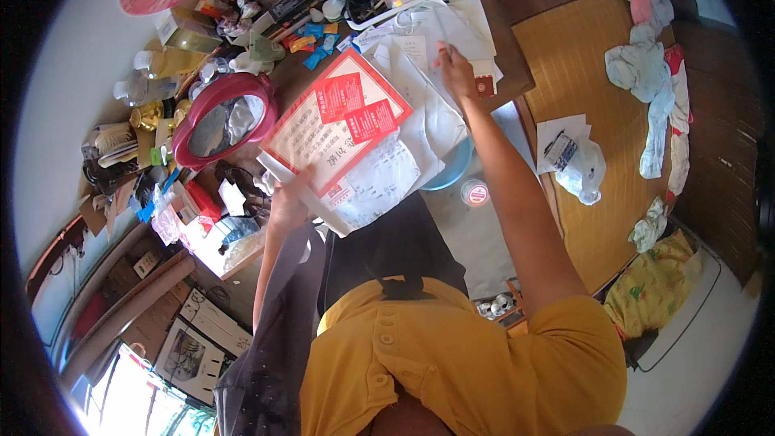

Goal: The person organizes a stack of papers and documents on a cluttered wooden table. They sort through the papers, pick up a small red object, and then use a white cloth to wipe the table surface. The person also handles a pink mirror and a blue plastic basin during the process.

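My left hand [292, 198] grips the lower left corner of a bundle of papers. On top lies a red-bordered certificate [296, 127] with printed writing, and two small red printed cards [370, 121] rest on it. Under it spread creased white sheets [387, 172] with handwriting. My right hand [457, 72] is at the far side of the bundle, over more loose papers on the desk. Its fingers are closed on what looks like the edge of a thin, pale sheet [441, 18]; blur hides the exact grip. A small dark red booklet [485, 85] lies beside that wrist.
A pink-framed oval mirror [269, 103], bottles [163, 63] and small packets [315, 60] crowd the desk's left. A white tray [418, 0] of odds and ends stands behind. Below the papers are a blue basin [451, 172] and a round tub [474, 193]. Right, a wooden board [575, 66] bears a plastic bag [581, 169] and clothes [639, 66].
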The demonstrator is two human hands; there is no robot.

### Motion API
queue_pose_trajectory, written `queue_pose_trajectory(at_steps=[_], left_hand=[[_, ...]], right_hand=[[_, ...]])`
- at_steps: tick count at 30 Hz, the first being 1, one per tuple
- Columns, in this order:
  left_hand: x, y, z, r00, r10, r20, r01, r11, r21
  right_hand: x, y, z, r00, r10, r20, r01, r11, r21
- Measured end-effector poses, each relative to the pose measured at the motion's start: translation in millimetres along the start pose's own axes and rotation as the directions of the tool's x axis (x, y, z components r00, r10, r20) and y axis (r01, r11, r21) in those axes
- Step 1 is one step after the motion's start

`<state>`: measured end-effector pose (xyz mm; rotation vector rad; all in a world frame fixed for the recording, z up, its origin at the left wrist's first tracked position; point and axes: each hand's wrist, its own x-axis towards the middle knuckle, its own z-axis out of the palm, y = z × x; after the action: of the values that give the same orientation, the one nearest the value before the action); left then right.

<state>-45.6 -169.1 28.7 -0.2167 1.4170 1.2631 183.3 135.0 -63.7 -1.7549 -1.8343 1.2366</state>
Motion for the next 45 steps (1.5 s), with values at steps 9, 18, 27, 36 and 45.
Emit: queue_pose_trajectory(at_steps=[9,18,27,36,45], left_hand=[[-3.9,6.2,7.8,0.998,-0.025,0.056,0.026,0.999,-0.024],[-12.6,8.3,-1.4,0.999,-0.027,-0.018,0.028,0.999,0.022],[12.3,4.4,-1.0,0.998,0.004,0.064,-0.009,0.997,0.078],[103.3,10.5,102.9,0.928,-0.034,0.370,0.025,0.999,0.029],[184.4,-11.5,171.1,0.968,-0.004,0.249,-0.048,0.978,0.202]], right_hand=[[-39.5,102.1,-47.0,0.801,0.597,-0.047,-0.569,0.782,0.255],[-38.0,26.4,-8.1,0.831,0.544,-0.119,-0.408,0.739,0.536],[-28.1,105.8,4.3,0.983,0.119,-0.139,-0.118,0.993,0.020],[-40.2,66.3,-106.5,0.876,0.477,-0.074,-0.385,0.784,0.487],[22.7,45.4,-134.5,0.912,0.321,0.255,-0.405,0.798,0.446]])
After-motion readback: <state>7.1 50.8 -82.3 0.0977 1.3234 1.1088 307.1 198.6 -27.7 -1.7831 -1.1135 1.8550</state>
